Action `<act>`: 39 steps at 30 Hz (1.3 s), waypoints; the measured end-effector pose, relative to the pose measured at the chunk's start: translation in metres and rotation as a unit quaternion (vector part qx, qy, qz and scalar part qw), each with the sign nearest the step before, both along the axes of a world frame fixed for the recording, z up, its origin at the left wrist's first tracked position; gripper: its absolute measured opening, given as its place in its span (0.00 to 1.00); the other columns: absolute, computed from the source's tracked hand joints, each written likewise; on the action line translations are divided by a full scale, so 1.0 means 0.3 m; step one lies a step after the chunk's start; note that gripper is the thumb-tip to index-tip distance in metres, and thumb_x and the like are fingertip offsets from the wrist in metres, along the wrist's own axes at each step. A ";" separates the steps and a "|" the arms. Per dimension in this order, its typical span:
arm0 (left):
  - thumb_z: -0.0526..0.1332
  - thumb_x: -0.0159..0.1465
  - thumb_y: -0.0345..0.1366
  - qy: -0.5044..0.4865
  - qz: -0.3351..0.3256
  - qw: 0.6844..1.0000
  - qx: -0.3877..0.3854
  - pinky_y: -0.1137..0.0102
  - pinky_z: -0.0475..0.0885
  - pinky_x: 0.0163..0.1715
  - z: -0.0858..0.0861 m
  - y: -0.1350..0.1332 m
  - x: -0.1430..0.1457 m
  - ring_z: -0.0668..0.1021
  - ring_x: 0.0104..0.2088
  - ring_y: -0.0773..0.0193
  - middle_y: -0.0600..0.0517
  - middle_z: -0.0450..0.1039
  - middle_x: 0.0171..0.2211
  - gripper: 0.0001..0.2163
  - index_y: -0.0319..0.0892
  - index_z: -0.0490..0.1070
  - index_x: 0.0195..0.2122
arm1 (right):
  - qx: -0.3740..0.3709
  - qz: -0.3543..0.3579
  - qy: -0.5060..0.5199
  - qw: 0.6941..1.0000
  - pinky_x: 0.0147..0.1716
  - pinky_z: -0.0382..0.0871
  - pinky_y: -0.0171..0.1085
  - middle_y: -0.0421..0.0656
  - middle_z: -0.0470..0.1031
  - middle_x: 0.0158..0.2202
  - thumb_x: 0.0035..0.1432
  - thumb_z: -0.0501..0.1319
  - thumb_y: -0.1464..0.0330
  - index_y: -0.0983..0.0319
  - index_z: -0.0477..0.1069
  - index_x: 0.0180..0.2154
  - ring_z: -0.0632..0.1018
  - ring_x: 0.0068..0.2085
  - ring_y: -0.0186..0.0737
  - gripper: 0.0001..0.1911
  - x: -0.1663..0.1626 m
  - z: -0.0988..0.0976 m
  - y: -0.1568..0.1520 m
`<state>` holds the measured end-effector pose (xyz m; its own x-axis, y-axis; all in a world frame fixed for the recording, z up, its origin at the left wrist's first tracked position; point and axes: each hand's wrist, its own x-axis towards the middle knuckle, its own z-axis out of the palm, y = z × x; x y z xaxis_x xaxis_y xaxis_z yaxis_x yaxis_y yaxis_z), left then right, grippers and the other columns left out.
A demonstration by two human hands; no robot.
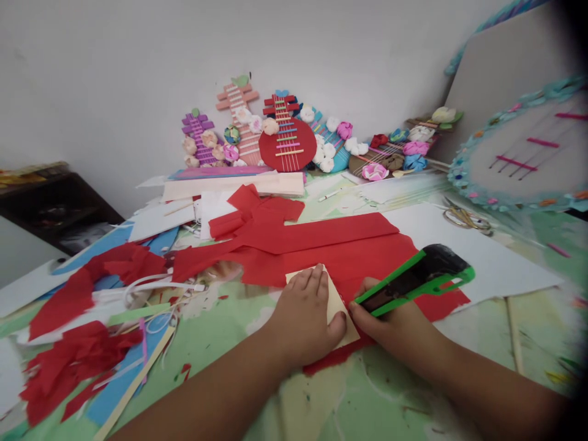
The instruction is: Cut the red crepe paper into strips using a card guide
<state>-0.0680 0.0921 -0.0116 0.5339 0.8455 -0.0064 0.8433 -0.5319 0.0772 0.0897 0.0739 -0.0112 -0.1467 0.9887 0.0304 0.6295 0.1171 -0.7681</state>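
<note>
My left hand (307,318) lies flat with its fingers stretched out, pressing on a cream-coloured card (340,315). Under the card is a wide sheet of red crepe paper (331,251), which spreads away from me across the table. My right hand (395,321) is closed around a green and black utility knife (413,278). Its front end points down at the card's right edge, and my fingers hide the tip. Strips and crumpled scraps of red crepe paper (78,361) are heaped to the left of my left arm.
Scissors (466,219) lie on a white sheet (441,233) at the right. Several decorated craft instruments (288,144) lean on the wall behind. A glue gun's white cord (151,283) and blue strips (124,392) clutter the left side. A large round-ended board (519,153) stands at far right.
</note>
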 end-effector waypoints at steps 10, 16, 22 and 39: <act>0.42 0.60 0.47 -0.001 0.002 1.000 0.008 0.59 0.46 0.54 -0.003 -0.002 -0.003 0.50 0.57 0.52 0.39 0.44 0.59 0.31 0.27 0.48 0.58 | -0.008 -0.041 0.071 0.997 0.20 0.61 0.34 0.37 0.62 0.18 0.49 0.52 0.65 0.59 0.54 0.18 0.67 0.22 0.35 0.11 0.007 0.034 -0.011; 0.42 0.61 0.47 -0.003 0.003 1.000 0.005 0.59 0.47 0.54 -0.003 0.000 0.000 0.50 0.57 0.51 0.39 0.44 0.59 0.30 0.27 0.48 0.58 | 0.032 -0.015 0.010 0.999 0.19 0.58 0.34 0.36 0.61 0.16 0.48 0.53 0.63 0.58 0.53 0.19 0.66 0.20 0.35 0.11 0.000 0.060 -0.044; 0.42 0.60 0.47 -0.003 -0.002 1.000 0.008 0.59 0.47 0.54 -0.004 0.004 -0.002 0.51 0.57 0.50 0.39 0.43 0.59 0.31 0.27 0.47 0.58 | -0.004 0.007 0.022 1.000 0.21 0.59 0.33 0.35 0.60 0.17 0.50 0.52 0.65 0.59 0.53 0.19 0.66 0.22 0.34 0.11 0.008 0.044 -0.026; 0.43 0.60 0.47 -0.004 -0.004 1.000 0.025 0.60 0.47 0.54 -0.008 0.003 -0.002 0.52 0.57 0.51 0.38 0.45 0.58 0.31 0.26 0.49 0.57 | -0.023 0.010 -0.015 1.000 0.22 0.58 0.35 0.36 0.61 0.16 0.51 0.51 0.65 0.59 0.54 0.18 0.65 0.20 0.34 0.13 0.007 0.009 -0.013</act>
